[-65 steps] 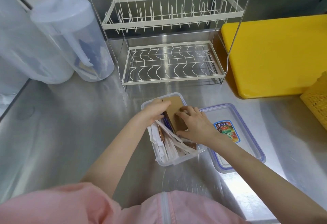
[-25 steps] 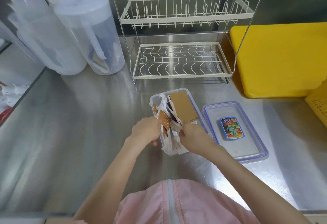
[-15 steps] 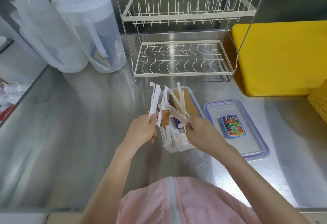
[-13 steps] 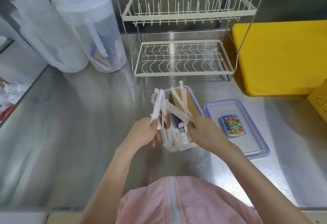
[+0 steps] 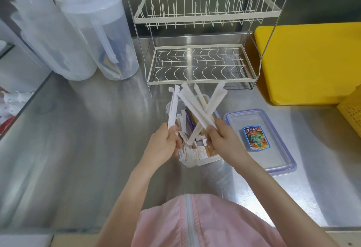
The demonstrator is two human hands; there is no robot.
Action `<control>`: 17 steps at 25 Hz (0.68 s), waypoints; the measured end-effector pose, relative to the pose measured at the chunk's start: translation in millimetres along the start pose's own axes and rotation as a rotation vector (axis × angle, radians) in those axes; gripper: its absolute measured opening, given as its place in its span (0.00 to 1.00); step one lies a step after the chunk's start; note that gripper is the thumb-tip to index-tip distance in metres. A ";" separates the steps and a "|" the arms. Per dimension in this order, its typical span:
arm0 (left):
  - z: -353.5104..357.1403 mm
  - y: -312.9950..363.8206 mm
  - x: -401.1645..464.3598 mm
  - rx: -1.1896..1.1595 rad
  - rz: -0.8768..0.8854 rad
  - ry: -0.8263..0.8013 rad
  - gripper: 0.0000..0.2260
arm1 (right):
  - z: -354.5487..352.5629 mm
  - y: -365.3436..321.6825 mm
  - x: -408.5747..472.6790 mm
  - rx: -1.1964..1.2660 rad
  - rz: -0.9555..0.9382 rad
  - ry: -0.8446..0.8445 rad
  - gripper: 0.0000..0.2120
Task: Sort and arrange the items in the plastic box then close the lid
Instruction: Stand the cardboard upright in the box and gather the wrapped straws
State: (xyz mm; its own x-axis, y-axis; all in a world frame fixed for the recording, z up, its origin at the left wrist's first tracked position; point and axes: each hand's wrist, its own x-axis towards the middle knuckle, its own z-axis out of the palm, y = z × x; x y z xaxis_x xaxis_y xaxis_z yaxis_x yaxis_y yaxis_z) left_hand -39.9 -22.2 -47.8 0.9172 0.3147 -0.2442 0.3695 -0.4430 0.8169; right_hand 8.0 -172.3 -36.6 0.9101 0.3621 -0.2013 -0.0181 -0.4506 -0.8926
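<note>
Plastic box (image 5: pixel 203 161): on the steel counter (image 5: pixel 82 139), just beyond the person, long axis running away from them, open-topped.
Left hand (image 5: pixel 163 146): fingers curled round a white paper-wrapped stick (image 5: pixel 173 108), which points up and away.
Right hand (image 5: pixel 224 141): pinches a fanned bundle of wrapped sticks (image 5: pixel 197 106), crossing above the box, tips toward the dish rack (image 5: pixel 201 65).
Box contents: sachets and brown card.
Lid (image 5: pixel 277 161): flat, just right of the box, blue-rimmed.

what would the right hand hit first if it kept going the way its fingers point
Probably the left hand. The right hand points left and slightly away, holding white paper-wrapped sticks above the plastic box; depth is unclear.
</note>
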 end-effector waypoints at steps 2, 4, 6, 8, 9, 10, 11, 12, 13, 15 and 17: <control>6.8 5.2 -1.5 -0.160 -0.005 0.035 0.10 | 1.1 -3.3 1.4 0.204 0.026 0.026 0.09; 14.4 11.0 -3.2 -0.222 -0.003 0.083 0.11 | 0.5 -5.2 2.4 0.316 0.032 0.040 0.12; 18.8 14.9 -3.8 -0.187 0.020 0.136 0.10 | 0.7 -6.8 2.6 0.376 0.017 0.048 0.13; 20.5 17.9 -5.1 -0.132 0.053 0.147 0.10 | 3.0 -8.0 2.8 0.380 0.014 0.045 0.14; 22.7 19.4 -6.5 -0.120 0.070 0.122 0.11 | 4.3 -8.0 3.2 0.371 0.025 0.052 0.14; 26.1 20.6 -7.8 -0.106 0.088 0.087 0.12 | 6.1 -7.4 4.0 0.365 0.038 0.065 0.13; 30.2 21.5 -8.8 -0.082 0.099 0.050 0.13 | 8.3 -7.0 5.0 0.363 0.054 0.075 0.12; 34.4 22.2 -10.0 -0.052 0.100 0.017 0.14 | 11.4 -6.7 5.5 0.363 0.073 0.082 0.10; 38.0 22.5 -10.9 -0.028 0.097 -0.011 0.14 | 14.3 -6.1 6.0 0.360 0.091 0.091 0.10; 42.4 23.2 -11.4 0.025 0.118 -0.035 0.13 | 19.4 -3.8 7.0 0.340 0.099 0.113 0.11; 44.8 21.8 -11.3 0.152 0.184 -0.023 0.10 | 22.6 -1.6 8.0 0.289 0.091 0.120 0.12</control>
State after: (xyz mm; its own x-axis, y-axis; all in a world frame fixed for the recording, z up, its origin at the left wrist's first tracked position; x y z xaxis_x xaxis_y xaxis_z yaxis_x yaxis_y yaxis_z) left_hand -35.5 -73.1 -50.7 0.9737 0.1985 -0.1122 0.2125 -0.6125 0.7613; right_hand 6.0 -150.2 -45.9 0.9413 0.2246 -0.2518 -0.2027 -0.2202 -0.9542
